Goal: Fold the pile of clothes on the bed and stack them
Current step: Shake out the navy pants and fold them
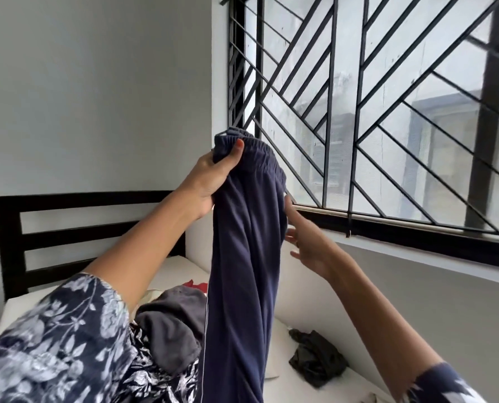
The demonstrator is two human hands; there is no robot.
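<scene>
A pair of navy blue trousers (245, 257) with an elastic waistband hangs lengthwise in front of me, raised high above the bed. My left hand (213, 175) grips the waistband at its top left, thumb over the gathered edge. My right hand (303, 242) is beside the trousers' right edge with fingers straight and spread, touching or nearly touching the cloth. Below, on the white bed (300, 286), lie a grey garment (172, 324), a bit of red cloth (196, 286) and a small dark crumpled piece (315, 359).
A dark wooden headboard (18, 228) stands at the bed's far left end. A window with black metal bars (358, 112) and a dark sill runs along the right wall. Grey walls close in both sides.
</scene>
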